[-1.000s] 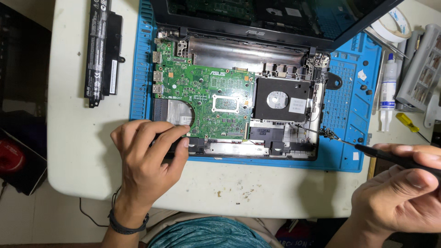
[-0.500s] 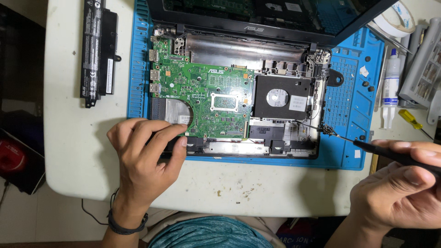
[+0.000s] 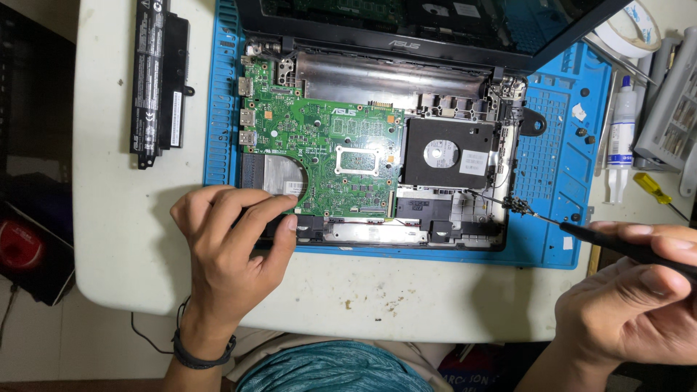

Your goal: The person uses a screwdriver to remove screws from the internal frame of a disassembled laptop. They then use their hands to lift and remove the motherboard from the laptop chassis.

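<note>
An opened laptop base point(image 3: 377, 232) lies on a blue work mat point(image 3: 552, 145), its green motherboard point(image 3: 327, 152) and black hard drive point(image 3: 450, 154) exposed. My left hand point(image 3: 232, 247) rests on the laptop's front left corner, fingertips touching the board's lower edge. My right hand point(image 3: 639, 297) at the lower right grips a black-handled screwdriver point(image 3: 617, 245). Its thin tip meets a small dark part point(image 3: 519, 206) at the laptop's right front edge.
A long black battery pack point(image 3: 156, 80) lies on the white table point(image 3: 131, 239) at the upper left. A white glue bottle point(image 3: 621, 145), a yellow-handled tool point(image 3: 653, 190), a tape roll point(image 3: 628, 33) and a grey parts box point(image 3: 675, 109) stand on the right. The lid point(image 3: 435, 29) leans at the back.
The view has shifted slightly. Both hands stay about where they were; the screwdriver tip remains at the laptop's right front edge.
</note>
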